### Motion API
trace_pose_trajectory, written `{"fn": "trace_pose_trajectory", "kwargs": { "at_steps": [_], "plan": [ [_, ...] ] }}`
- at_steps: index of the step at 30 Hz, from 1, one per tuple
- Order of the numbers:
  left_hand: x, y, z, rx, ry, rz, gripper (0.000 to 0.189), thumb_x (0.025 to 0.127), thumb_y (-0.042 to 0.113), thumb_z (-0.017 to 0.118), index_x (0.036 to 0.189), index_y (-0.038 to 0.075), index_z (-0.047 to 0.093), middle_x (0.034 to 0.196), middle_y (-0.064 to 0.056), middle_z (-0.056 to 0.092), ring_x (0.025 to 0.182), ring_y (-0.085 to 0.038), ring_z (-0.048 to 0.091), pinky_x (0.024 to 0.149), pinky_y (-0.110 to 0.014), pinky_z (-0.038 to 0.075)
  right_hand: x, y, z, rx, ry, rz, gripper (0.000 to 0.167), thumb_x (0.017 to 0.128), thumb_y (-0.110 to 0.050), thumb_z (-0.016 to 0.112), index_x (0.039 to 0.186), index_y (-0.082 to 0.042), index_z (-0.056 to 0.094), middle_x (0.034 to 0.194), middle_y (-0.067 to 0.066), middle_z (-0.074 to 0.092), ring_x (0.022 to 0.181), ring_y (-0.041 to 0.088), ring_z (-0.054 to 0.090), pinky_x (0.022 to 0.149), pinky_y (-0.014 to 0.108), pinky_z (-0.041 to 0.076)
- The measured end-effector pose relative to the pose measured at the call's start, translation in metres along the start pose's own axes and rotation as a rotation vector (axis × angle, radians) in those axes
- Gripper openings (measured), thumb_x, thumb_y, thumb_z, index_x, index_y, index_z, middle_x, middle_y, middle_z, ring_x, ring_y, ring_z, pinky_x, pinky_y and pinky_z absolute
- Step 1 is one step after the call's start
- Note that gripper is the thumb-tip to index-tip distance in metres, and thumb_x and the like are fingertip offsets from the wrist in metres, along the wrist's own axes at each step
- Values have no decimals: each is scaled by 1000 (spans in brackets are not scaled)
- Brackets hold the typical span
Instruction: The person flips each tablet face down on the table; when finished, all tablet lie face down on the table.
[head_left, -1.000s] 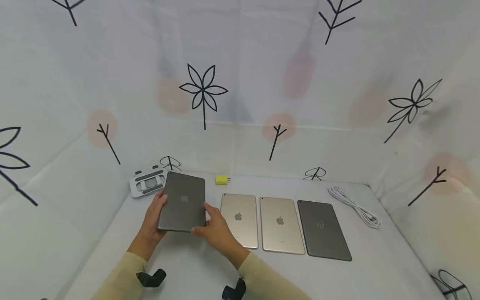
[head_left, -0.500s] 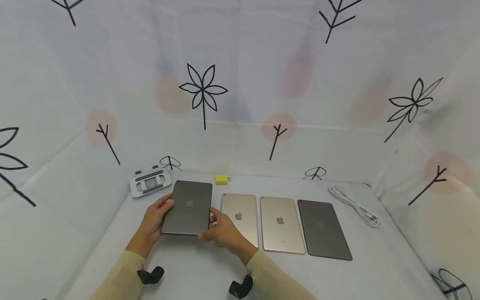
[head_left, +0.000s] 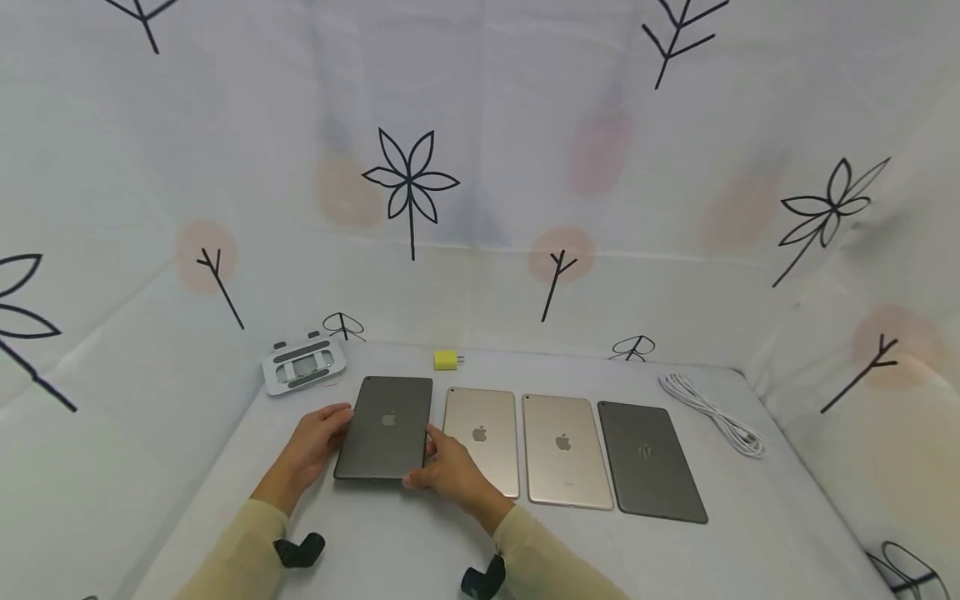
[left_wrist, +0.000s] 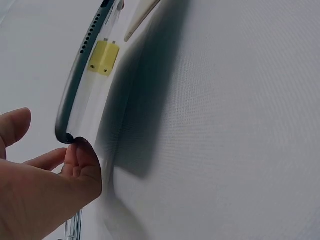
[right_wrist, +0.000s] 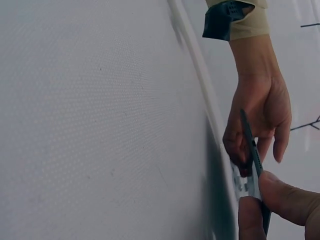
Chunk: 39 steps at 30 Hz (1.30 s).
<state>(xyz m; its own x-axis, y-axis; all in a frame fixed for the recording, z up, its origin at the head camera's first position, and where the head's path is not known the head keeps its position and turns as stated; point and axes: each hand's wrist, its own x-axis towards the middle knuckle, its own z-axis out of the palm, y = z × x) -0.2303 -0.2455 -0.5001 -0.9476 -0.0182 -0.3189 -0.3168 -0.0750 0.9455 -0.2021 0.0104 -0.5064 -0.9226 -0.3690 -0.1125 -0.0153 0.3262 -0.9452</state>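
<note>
A dark grey tablet (head_left: pixel 388 446), back side up with a logo, is held between both hands over the table. In the left wrist view its edge (left_wrist: pixel 72 95) stands off the white surface, with a shadow beside it. My left hand (head_left: pixel 311 450) supports the tablet's left edge with curled fingers; its thumb (left_wrist: pixel 16 125) is lifted away. My right hand (head_left: pixel 453 477) pinches the near right corner between thumb (right_wrist: pixel 285 197) and fingers. Right of the held tablet lie two gold tablets, one (head_left: pixel 483 442) close by and another (head_left: pixel 566 454) beyond, then a second dark grey tablet (head_left: pixel 651 462).
Behind the held tablet stands a yellow plug charger (head_left: pixel 446 360). A white slotted stand (head_left: pixel 303 364) sits at the back left. A bundled white cable (head_left: pixel 712 412) lies at the right. Patterned white cloth walls (head_left: pixel 480 208) enclose the white table (head_left: pixel 360 550).
Both hands have brought the dark grey tablet down and to the right, uncovering the white stand. The left thumb has come off the tablet's back. The other tablets have stayed put.
</note>
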Motion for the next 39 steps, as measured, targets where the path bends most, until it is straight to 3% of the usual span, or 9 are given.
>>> {"fn": "trace_pose_trajectory", "kwargs": {
  "at_steps": [7,14,19,24,31,39],
  "plan": [
    [-4,-1,-2,-43,-17,-69,62,106,22,52,157,-4,28,116,-3,62,105,-14,57,88,-25,50,0,5,1,-29,3,9,97,74,-5,88,154,7,34,91,4,57,78,14,57,69,27,44],
    [-7,-4,-4,-79,-18,-62,61,107,27,51,156,-2,29,114,-4,61,102,-13,57,88,-25,49,-2,8,2,-35,-21,18,95,78,-5,87,154,10,32,75,4,63,58,13,65,68,24,48],
    [-8,-1,-6,-39,-25,-71,64,107,34,52,158,2,29,127,-11,60,106,-15,58,90,-26,50,-2,9,3,-75,-42,11,95,81,-9,85,155,9,29,64,2,65,53,11,59,69,23,49],
    [-8,1,-7,30,-33,-69,69,106,41,52,159,4,29,140,-16,57,108,-13,58,91,-26,50,-2,12,3,-47,-62,29,96,83,-7,83,157,9,24,62,3,65,50,12,60,57,25,52],
    [-9,0,-5,73,-21,-79,67,106,38,51,160,5,28,137,-11,59,104,-11,58,88,-24,49,-3,12,3,-62,-65,30,95,83,-6,82,156,10,23,57,3,63,44,11,58,49,25,50],
    [-9,-3,-3,93,-42,-70,65,107,34,49,160,5,26,140,-15,55,104,-12,57,88,-24,49,-5,11,2,-113,-79,49,92,85,-7,80,157,7,25,53,2,62,40,9,55,42,26,50]
  ]
}}
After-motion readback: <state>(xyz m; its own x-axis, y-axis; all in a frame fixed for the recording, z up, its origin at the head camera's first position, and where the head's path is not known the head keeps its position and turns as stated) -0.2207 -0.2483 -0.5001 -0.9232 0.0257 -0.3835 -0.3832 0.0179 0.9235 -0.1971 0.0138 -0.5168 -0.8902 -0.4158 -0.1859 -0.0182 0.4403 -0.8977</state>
